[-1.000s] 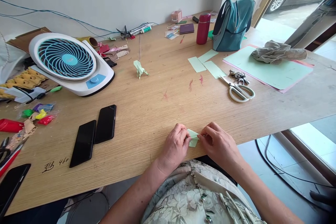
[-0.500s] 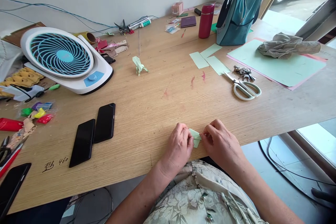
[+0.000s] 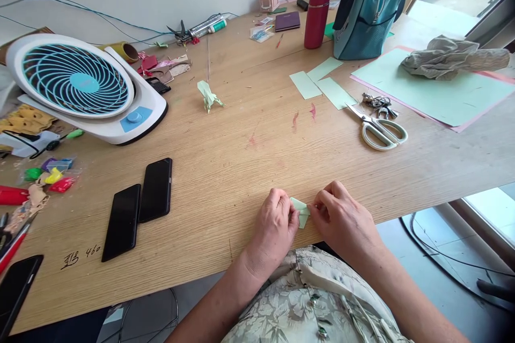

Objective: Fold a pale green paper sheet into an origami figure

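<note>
A small folded piece of pale green paper [image 3: 301, 207] is held near the table's front edge, between my two hands. My left hand [image 3: 277, 221] pinches its left side, fingers curled and closed. On the right side, the thumb and fingertips of my right hand [image 3: 338, 213] grip the paper's edge. Part of the paper is hidden behind the fingers. Farther back on the table stands a folded pale green paper figure [image 3: 209, 96]. Flat green paper strips [image 3: 306, 84] lie near white-handled scissors [image 3: 382, 131].
Two black phones [image 3: 120, 222] lie left of my hands, and a white fan [image 3: 84, 83] sits behind them. A bunch of keys [image 3: 380, 105], green sheets [image 3: 438, 96], a teal backpack [image 3: 362, 21] and a red bottle [image 3: 317, 19] occupy the right and back of the wooden table [image 3: 225, 171].
The camera view has shifted slightly. Both hands keep hold of the folded paper, almost in the same place; the right hand is a little farther right.
</note>
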Tool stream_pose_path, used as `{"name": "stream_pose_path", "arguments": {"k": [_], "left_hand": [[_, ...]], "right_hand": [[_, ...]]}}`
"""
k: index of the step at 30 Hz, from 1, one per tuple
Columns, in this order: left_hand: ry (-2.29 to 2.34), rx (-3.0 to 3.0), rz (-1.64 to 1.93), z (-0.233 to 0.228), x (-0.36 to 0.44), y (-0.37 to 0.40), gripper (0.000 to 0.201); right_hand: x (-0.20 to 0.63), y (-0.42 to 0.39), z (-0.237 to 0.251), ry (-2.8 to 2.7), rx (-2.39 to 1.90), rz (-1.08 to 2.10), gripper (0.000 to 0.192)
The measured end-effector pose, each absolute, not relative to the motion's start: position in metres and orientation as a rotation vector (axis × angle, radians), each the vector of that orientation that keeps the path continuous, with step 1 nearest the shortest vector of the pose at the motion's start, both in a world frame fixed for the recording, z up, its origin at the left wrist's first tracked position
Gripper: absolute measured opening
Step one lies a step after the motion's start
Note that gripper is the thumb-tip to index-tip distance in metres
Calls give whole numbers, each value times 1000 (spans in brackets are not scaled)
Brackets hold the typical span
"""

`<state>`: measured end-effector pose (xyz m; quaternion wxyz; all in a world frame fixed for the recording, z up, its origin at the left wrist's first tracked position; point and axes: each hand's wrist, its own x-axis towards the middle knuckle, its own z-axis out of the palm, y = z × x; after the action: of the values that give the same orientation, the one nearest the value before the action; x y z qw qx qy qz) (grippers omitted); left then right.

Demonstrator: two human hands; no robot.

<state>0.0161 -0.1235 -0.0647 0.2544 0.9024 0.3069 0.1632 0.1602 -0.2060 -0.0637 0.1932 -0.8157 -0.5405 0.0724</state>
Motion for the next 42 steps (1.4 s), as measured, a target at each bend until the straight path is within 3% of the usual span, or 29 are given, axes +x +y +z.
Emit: {"name": "stream_pose_path", "arguments": {"k": [8, 15, 20, 24, 28, 42], "left_hand": [[887, 2474, 452, -67, 19, -124, 12], [909, 2478, 460, -69, 21, -123, 16], [898, 2491, 507, -69, 21, -124, 16], [873, 2479, 523, -70, 20, -124, 17], [898, 2469, 519, -71, 20, -125, 17], [1092, 2556, 456, -65, 18, -128, 17]], "right_hand": [[158, -207, -63, -1511, -2316, 175, 22], [164, -208, -64, -1484, -2277, 157, 8], [166, -223, -63, -1453, -2030, 121, 17], [154, -240, -70, -1730, -1833, -4, 27], [146, -246, -80, -1908, -1929, -118, 36], [153, -252, -90, -1961, -1939, -239, 37]]}}
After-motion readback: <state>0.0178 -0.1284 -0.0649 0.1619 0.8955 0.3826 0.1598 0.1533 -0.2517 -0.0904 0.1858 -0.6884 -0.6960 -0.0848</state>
